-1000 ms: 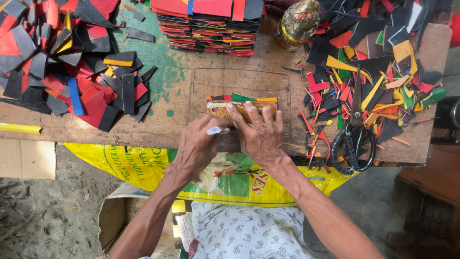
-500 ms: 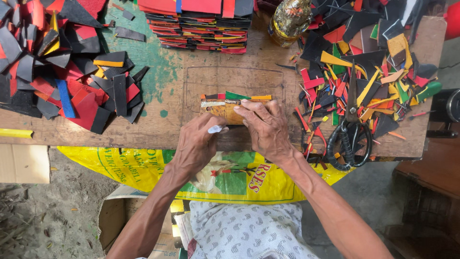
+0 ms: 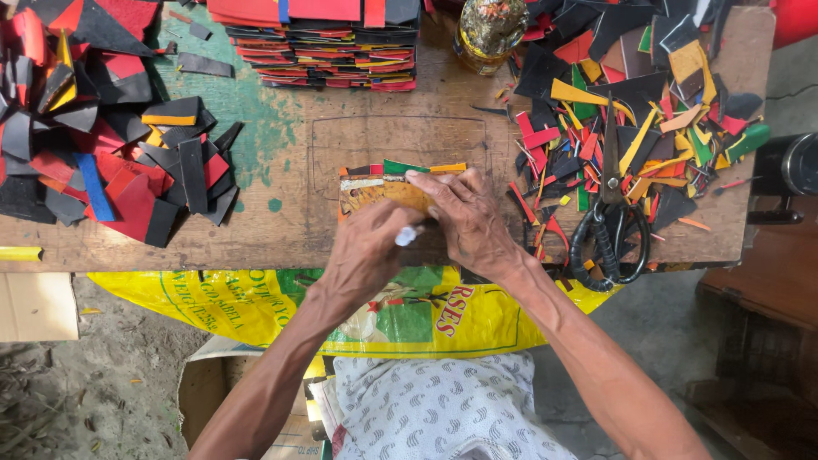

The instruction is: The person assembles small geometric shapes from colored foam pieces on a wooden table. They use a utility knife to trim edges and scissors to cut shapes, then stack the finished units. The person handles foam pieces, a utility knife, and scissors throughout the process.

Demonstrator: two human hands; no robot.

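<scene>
On the wooden workbench point(image 3: 281, 153) lies a worn tan template point(image 3: 375, 194) on top of a small stack of coloured pieces point(image 3: 400, 167), green, red and orange at the edges. My right hand point(image 3: 464, 217) presses flat on the template, fingers spread toward its far edge. My left hand point(image 3: 366, 255) is closed around a white marking pen point(image 3: 407, 236), its tip at the template's near edge.
Black scissors point(image 3: 609, 226) lie to the right among cut scraps point(image 3: 630, 102). A pile of red and black offcuts point(image 3: 94, 145) fills the left. Stacked cut sheets point(image 3: 328, 47) and a jar point(image 3: 490, 30) stand at the back. A yellow sack point(image 3: 256, 307) hangs below the bench edge.
The view has shifted slightly. Both hands stay on the template; the left hand with the pen has slid a little to the right along the near edge.
</scene>
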